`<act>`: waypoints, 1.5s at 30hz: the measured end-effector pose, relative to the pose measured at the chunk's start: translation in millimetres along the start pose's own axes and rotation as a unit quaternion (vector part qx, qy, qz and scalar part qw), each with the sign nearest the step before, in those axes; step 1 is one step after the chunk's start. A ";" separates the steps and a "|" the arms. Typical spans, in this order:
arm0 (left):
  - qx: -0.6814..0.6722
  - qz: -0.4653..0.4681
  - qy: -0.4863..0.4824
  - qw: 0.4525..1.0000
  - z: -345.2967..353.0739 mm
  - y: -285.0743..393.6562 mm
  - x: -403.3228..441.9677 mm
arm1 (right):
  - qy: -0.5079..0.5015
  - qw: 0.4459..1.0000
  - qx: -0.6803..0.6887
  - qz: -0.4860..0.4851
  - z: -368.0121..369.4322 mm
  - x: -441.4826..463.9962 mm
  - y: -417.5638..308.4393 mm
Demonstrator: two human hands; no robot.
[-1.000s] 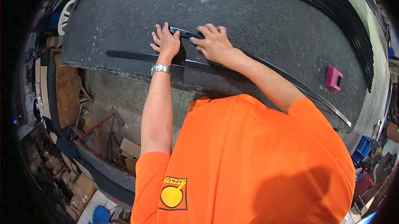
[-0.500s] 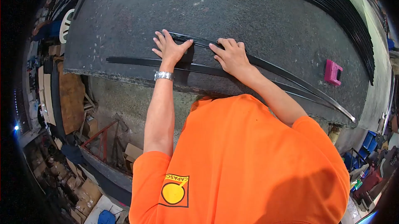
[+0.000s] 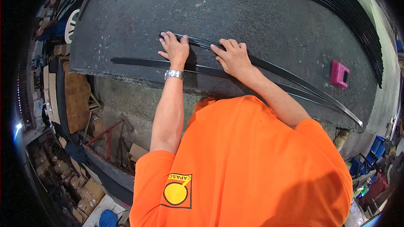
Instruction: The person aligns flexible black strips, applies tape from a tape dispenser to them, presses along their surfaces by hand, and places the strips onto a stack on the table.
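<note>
A long, curved black strip (image 3: 290, 74) lies across the dark work surface, its shiny end at the lower right. My left hand (image 3: 174, 49) rests on its left end with the fingers spread. Farther right along the same strip, my right hand (image 3: 232, 56) touches it with fingertips and thumb, the fingers bent. Nearer to me lies a second black strip (image 3: 143, 62), partly hidden under my right forearm.
A thick bundle of black strips (image 3: 328, 6) curves along the back right of the dark table (image 3: 126, 29). The pink object (image 3: 338, 74) sits at the right. Cardboard boxes (image 3: 138, 151) and a red metal frame (image 3: 110, 143) are below the table's front edge.
My right hand has moved right along the strip, and its fingers are now on top of it. The upper strip has shifted slightly toward me. My left hand has turned a little.
</note>
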State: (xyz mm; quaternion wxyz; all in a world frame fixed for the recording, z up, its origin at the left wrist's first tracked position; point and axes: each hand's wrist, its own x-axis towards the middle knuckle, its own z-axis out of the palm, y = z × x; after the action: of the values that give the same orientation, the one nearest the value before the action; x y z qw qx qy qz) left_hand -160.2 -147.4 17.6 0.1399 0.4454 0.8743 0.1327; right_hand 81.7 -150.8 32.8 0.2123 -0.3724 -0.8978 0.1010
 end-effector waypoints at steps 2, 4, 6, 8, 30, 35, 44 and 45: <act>0.013 0.003 0.006 1.000 3.0 5.9 -10.6 | 0.000 1.000 0.003 0.000 -0.8 0.6 0.0; -0.033 -0.033 0.056 0.997 -2.7 0.8 -10.6 | -0.009 1.000 0.007 0.003 -2.2 -0.2 -1.1; -0.045 -0.108 0.111 0.987 -8.3 -1.7 4.2 | -0.013 1.000 0.010 0.004 -0.9 -0.7 0.2; -0.042 -0.128 0.128 0.983 -17.5 -18.9 29.6 | -0.008 1.000 0.012 0.000 1.1 1.4 3.9; -0.073 -0.160 0.083 0.981 -26.4 -15.2 37.2 | -0.043 0.999 0.011 0.024 0.1 5.9 -1.3; -0.078 -0.144 0.024 0.986 -33.6 -21.3 36.4 | -0.028 1.000 0.000 0.015 0.3 1.9 -1.7; -0.067 -0.153 0.049 0.985 -35.3 -14.6 35.7 | -0.030 0.999 -0.024 0.012 -0.1 1.3 -5.1; -0.066 -0.147 0.042 0.986 -36.7 -14.5 37.4 | -0.028 0.999 -0.029 0.014 0.4 1.5 -4.6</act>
State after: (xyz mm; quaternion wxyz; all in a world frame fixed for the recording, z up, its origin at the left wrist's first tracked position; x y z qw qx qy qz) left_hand -205.4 -129.0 41.7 0.1502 0.2963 0.9246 0.1863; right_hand 77.7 -152.9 34.5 0.1752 -0.3882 -0.9005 0.0883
